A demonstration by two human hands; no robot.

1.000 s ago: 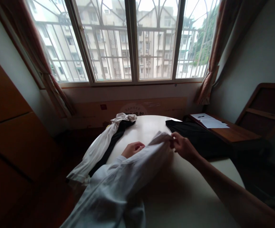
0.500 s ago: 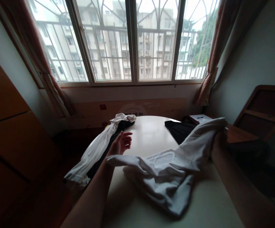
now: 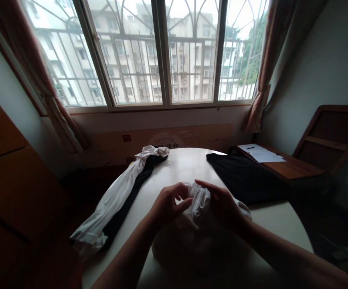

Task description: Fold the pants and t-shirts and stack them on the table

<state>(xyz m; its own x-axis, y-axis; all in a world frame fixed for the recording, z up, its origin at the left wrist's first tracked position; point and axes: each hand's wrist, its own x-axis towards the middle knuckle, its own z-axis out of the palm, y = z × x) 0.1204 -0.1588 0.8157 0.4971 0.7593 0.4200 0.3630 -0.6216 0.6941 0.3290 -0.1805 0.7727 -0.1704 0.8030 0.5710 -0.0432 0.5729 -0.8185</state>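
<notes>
A white garment (image 3: 200, 202) is bunched up between my two hands over the near part of the white round table (image 3: 189, 166). My left hand (image 3: 172, 200) curls at its left side, thumb and fingers closed on the gathered cloth. From the right, my right hand (image 3: 223, 204) grips the same bunch, its index finger stretched along the top. The lower part of the garment hangs in shadow below my hands, and a pale fold shows past my right wrist. What kind of garment it is cannot be made out.
White clothing (image 3: 116, 192) and black clothing (image 3: 134, 190) lie along the table's left edge. A folded black garment (image 3: 246, 176) lies at the right edge. Beyond it, papers (image 3: 264, 155) rest on a brown wooden surface (image 3: 300, 170). A window with curtains is ahead.
My right hand has come in from the right with the white garment, uncovering the black garment and papers. My left hand, open before, has closed on the cloth, now gathered at the middle.
</notes>
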